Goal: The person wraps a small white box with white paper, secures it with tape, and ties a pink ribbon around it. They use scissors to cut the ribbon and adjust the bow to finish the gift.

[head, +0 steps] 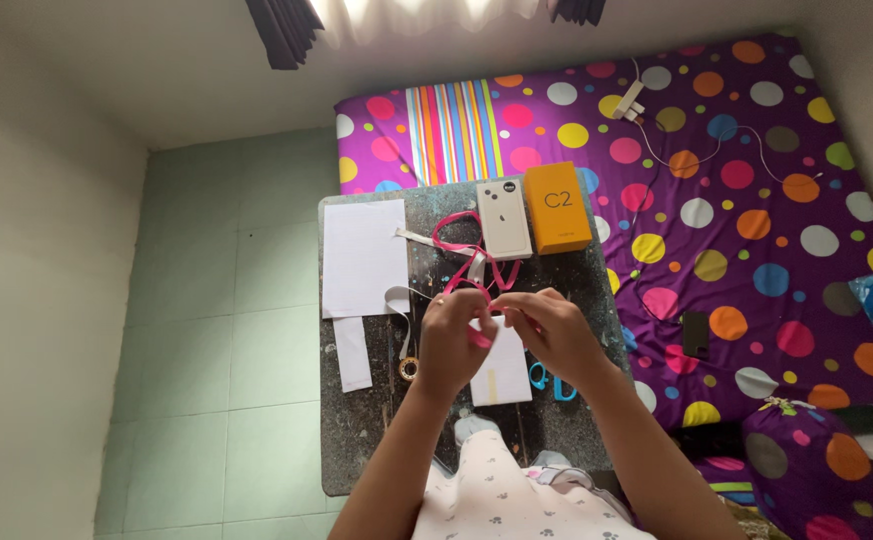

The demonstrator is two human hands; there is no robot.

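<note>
My left hand (454, 338) and my right hand (549, 330) meet over a small dark table (357, 430), both pinching a pink ribbon (470, 258) that loops away toward the far edge. Under the hands lies a small white wrapped box (505, 378). Blue-handled scissors (549, 382) rest just right of that box, partly hidden by my right wrist. A small roll of tape (409, 369) sits left of my left hand.
A white paper sheet (364, 256) and a paper strip (353, 352) lie on the table's left. A white phone box (504, 218) and an orange box (558, 207) stand at the far edge. A polka-dot bed (757, 230) fills the right, with a charger cable (657, 130) and a dark phone (696, 334).
</note>
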